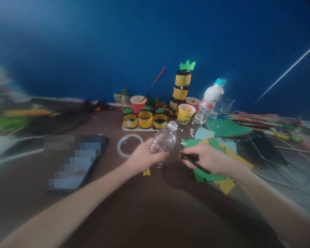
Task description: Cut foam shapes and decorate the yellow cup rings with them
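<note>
In the middle of the head view, my left hand is closed around the body of a clear plastic bottle. The bottle stands slightly tilted, its neck up and away from me. My right hand grips a slim black tool with a thin end, like a craft knife or scissors; blur hides its exact kind. Its thin end points left and meets or overlaps the bottle's side; whether it has pierced the plastic I cannot tell. Beneath my right hand lie green paper and yellow paper.
Behind the bottle stand several yellow-and-black cups, a taller decorated stack, a red cup, a yellow cup and a white bottle. A tape roll and a phone lie left; sticks lie right.
</note>
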### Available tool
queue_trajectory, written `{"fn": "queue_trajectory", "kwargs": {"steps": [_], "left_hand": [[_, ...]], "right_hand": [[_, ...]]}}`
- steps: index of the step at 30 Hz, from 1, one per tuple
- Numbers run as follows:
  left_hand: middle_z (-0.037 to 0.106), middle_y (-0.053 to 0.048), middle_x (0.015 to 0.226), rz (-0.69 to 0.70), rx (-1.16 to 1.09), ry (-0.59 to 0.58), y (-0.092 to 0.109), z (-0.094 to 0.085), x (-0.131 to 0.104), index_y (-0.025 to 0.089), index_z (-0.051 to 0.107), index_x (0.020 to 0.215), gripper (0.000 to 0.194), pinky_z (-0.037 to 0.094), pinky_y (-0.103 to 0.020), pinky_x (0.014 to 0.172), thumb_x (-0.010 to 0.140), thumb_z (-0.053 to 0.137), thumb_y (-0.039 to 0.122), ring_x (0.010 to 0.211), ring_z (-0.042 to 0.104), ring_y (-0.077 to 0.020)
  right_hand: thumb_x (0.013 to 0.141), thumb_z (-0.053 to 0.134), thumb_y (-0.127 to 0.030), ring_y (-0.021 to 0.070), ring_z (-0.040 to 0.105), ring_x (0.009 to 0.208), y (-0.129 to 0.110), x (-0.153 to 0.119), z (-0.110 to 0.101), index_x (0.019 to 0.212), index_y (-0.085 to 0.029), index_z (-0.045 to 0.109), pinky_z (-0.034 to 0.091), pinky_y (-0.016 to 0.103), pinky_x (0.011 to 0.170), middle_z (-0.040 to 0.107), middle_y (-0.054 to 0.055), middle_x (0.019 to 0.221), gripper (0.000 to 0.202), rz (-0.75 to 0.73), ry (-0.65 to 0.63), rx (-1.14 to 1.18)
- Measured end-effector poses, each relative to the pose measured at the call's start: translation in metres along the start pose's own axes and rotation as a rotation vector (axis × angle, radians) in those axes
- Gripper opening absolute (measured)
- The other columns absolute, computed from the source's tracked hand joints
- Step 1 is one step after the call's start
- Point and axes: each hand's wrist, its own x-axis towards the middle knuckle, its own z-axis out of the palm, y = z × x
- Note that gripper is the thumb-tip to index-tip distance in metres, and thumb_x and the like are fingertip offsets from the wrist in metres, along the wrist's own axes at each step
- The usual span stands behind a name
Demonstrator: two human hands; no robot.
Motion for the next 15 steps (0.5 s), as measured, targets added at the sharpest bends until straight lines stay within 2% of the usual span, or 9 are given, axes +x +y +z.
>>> {"fn": "queue_trajectory", "kwargs": {"steps": [3,6,8,11,15], "left_hand": [[0.062,-0.005,0.088,0.023,-0.053,-0.032,0.001,-0.006,0.001,0.016,0.053,0.099,0.044,0.042,-0.033,0.076,0.067,0.062,0.045,0.08,0.057,-0.0189],[0.059,-0.009,0.1,0.016,-0.256,-0.148,0.001,-0.014,0.003,0.017,0.048,0.111,0.045,0.04,-0.035,0.082,0.077,0.051,0.045,0.086,0.057,-0.0193],[0.058,-0.01,0.1,-0.015,-0.39,-0.207,-0.001,-0.018,0.003,0.016,0.048,0.112,0.043,0.041,-0.035,0.082,0.08,0.047,0.045,0.085,0.057,-0.0187],[0.059,-0.009,0.095,-0.049,-0.564,-0.291,-0.004,-0.023,0.004,0.016,0.05,0.111,0.046,0.043,-0.035,0.078,0.075,0.054,0.046,0.081,0.057,-0.0185],[0.06,-0.013,0.1,-0.105,-0.766,-0.54,-0.004,-0.025,0.002,0.015,0.052,0.108,0.059,0.045,-0.035,0.073,0.067,0.056,0.058,0.083,0.06,-0.023]], "right_hand": [[0.074,0.047,-0.014,0.0072,0.037,0.051,-0.001,0.001,-0.001,0.068,-0.015,0.056,0.031,0.021,0.051,0.047,-0.003,0.056,0.011,-0.02,0.025,-0.003],[0.074,0.048,-0.014,0.0072,0.039,0.051,-0.002,0.001,-0.004,0.068,-0.015,0.056,0.031,0.021,0.05,0.048,-0.003,0.056,0.01,-0.023,0.048,0.002],[0.076,0.048,-0.017,0.0075,0.04,0.052,-0.003,0.001,-0.006,0.069,-0.015,0.056,0.032,0.02,0.05,0.05,-0.003,0.058,0.011,-0.023,0.035,0.012],[0.078,0.047,-0.02,0.0079,0.043,0.054,-0.005,0.0,-0.009,0.072,-0.015,0.057,0.034,0.02,0.052,0.052,-0.002,0.06,0.013,-0.044,0.01,0.043],[0.077,0.048,-0.019,0.0076,0.043,0.055,-0.007,0.0,-0.009,0.073,-0.015,0.057,0.035,0.019,0.053,0.053,-0.002,0.061,0.011,-0.049,-0.018,0.101]]}}
